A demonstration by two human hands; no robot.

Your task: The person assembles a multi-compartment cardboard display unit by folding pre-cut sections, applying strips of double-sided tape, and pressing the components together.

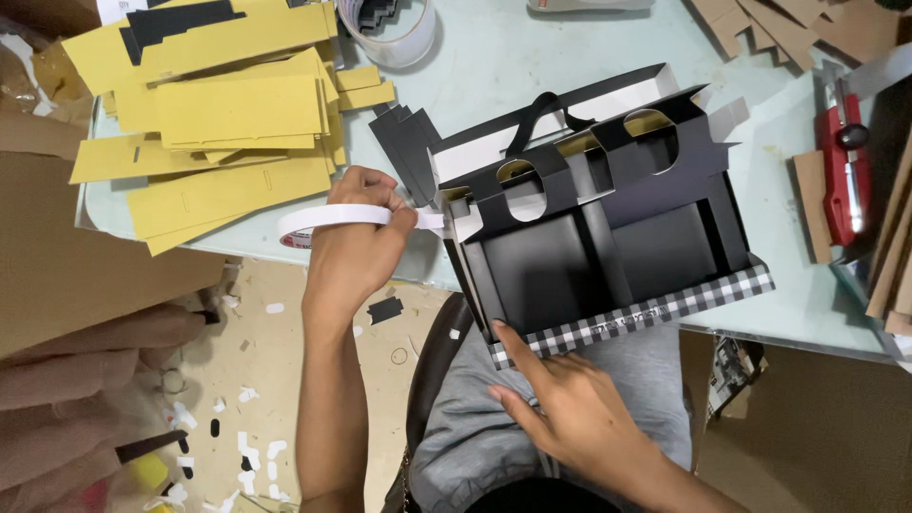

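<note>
At frame centre, my left hand [356, 242] grips a white roll of double-sided tape [318, 224], its strip pulled to the upper left corner of the black cardboard divider box with a checkered edge [608, 237] on the pale green desk [494, 66]. My right hand [570, 408], fingers loosely spread and holding nothing, touches the box's lower edge. Yellow card sheets [228, 114] lie in the upper left of the frame.

We see bright, even overhead light, soft shadows beneath the black box [608, 218], and mild blur at the frame's lower-left edge.
</note>
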